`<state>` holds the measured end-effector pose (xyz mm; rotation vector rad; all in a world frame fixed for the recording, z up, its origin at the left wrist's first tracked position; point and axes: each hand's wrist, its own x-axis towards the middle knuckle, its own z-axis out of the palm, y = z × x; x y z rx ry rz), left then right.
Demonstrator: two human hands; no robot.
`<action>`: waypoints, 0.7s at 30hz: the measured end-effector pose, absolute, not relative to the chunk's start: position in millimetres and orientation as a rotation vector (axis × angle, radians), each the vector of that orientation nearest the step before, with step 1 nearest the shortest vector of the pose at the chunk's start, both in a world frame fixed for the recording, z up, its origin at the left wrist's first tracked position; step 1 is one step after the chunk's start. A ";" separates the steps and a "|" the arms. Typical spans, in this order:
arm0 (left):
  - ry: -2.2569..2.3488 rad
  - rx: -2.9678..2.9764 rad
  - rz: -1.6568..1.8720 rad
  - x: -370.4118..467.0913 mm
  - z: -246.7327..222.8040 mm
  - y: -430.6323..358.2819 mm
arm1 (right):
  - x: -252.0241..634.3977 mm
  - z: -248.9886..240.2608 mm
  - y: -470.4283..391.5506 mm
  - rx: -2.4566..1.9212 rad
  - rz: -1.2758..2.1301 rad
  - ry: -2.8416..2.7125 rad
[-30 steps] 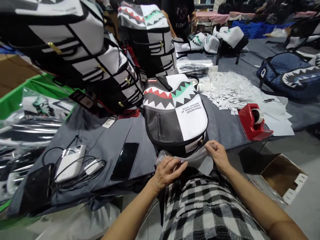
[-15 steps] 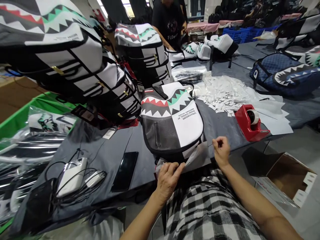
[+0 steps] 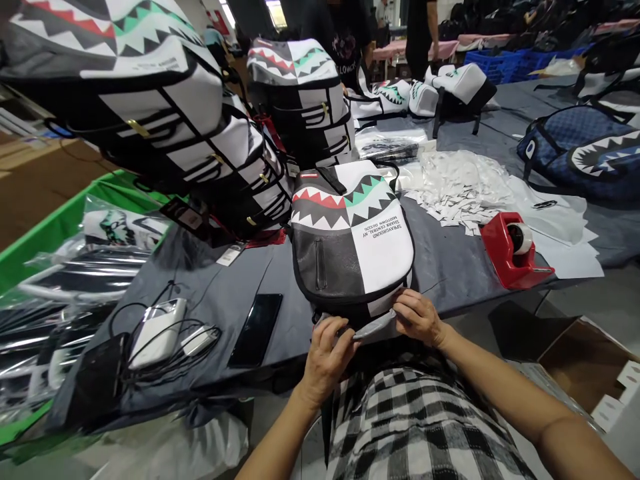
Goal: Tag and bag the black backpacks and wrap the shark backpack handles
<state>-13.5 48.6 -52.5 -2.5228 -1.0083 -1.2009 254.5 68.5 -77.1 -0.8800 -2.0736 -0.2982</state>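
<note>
A black, grey and white backpack (image 3: 353, 240) with a red-and-green jagged-tooth print lies in front of me, its lettering upside down. Along its near edge runs a thin, pale, translucent sheet (image 3: 375, 327), partly hidden under my fingers. My left hand (image 3: 330, 357) is closed on the sheet's left part, thumb against fingers. At the right, my right hand (image 3: 419, 320) pinches the sheet's other end, fingers against the bag's near corner. A red tape dispenser (image 3: 507, 260) with a roll stands to the right of that hand.
Stacked backpacks (image 3: 165, 133) rise at the left and another stack (image 3: 305, 100) behind. A phone (image 3: 256, 330) and a white power bank (image 3: 157, 333) with cables lie left. White paper slips (image 3: 457, 207) are heaped beyond; a blue shark-mouth bag (image 3: 580, 153) lies right. An open carton (image 3: 585, 360) stands below.
My right hand has come left from beside the bag and taken hold of the sheet's right end. My left hand still grips the sheet. The view has shifted slightly.
</note>
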 end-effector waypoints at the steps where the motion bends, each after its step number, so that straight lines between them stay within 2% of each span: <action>1: -0.978 -2.544 -1.162 -16.3 -51.6 50.1 | 257.4 -76.5 72.3 -0.845 -0.328 -2.104; 10: -0.681 -2.811 -0.706 -42.9 -28.8 69.6 | 269.6 -43.9 90.3 -0.637 -0.345 -2.396; 21: -0.472 -2.993 -0.390 -45.8 -5.7 91.1 | 271.1 -27.8 94.0 -0.638 -0.231 -2.663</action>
